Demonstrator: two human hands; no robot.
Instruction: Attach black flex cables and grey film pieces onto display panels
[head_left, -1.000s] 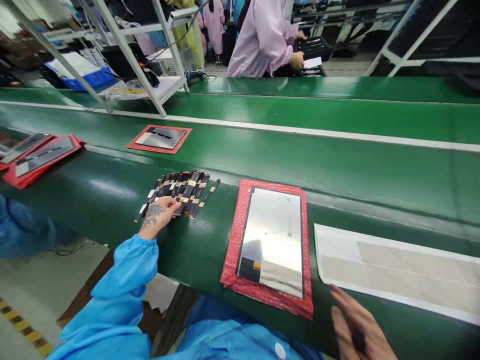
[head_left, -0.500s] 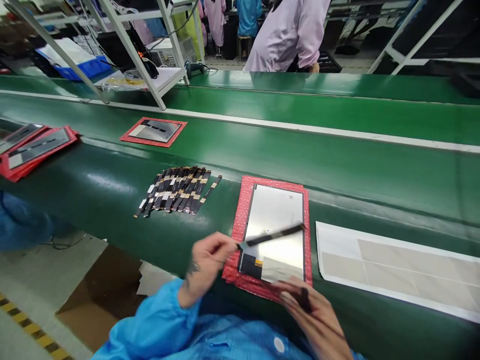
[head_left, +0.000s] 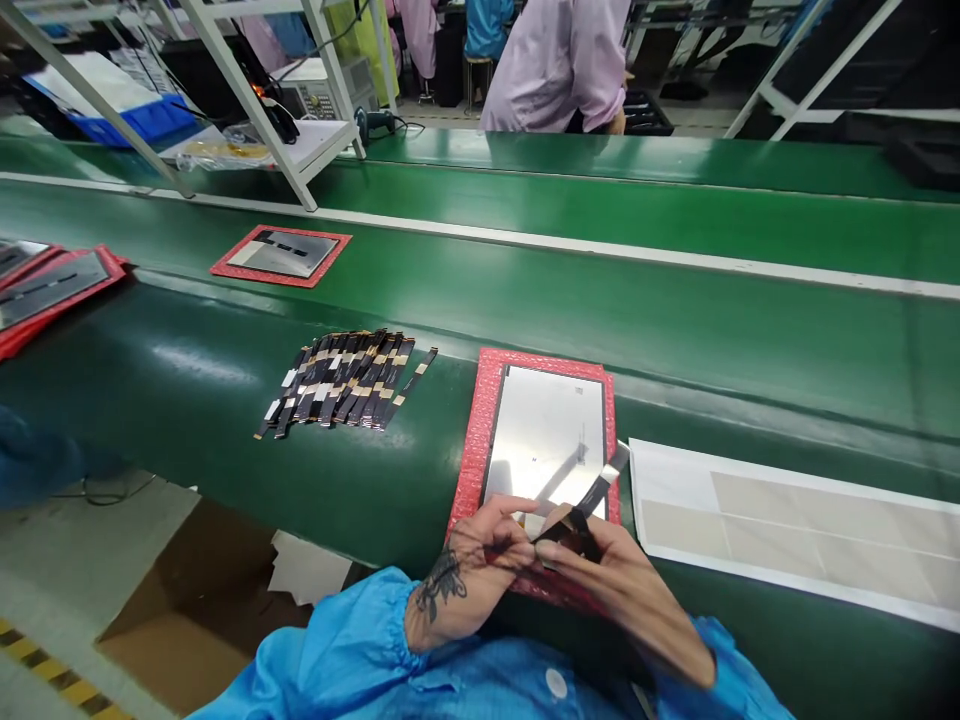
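Currently, on the green conveyor belt [head_left: 675, 330], a display panel [head_left: 547, 440] lies in its red bubble-wrap sleeve [head_left: 471, 450] right of the fanned stack of flex cables [head_left: 341, 378], while the left hand [head_left: 480, 560] and right hand [head_left: 600, 560] both pinch 1 flex cable [head_left: 592, 495] over the panel's near edge.

A thin black flex strip [head_left: 592, 495] with a pale tip slants above the shiny panel [head_left: 544, 440], which lies flat at the bench's near edge.

Mirror-glossy panel [head_left: 544, 435] lies in rough red bubble-wrap [head_left: 480, 420]; beside it, matt white paper sheet [head_left: 787, 525] (faintly creased) on the smooth, shiny green tabletop [head_left: 675, 340].
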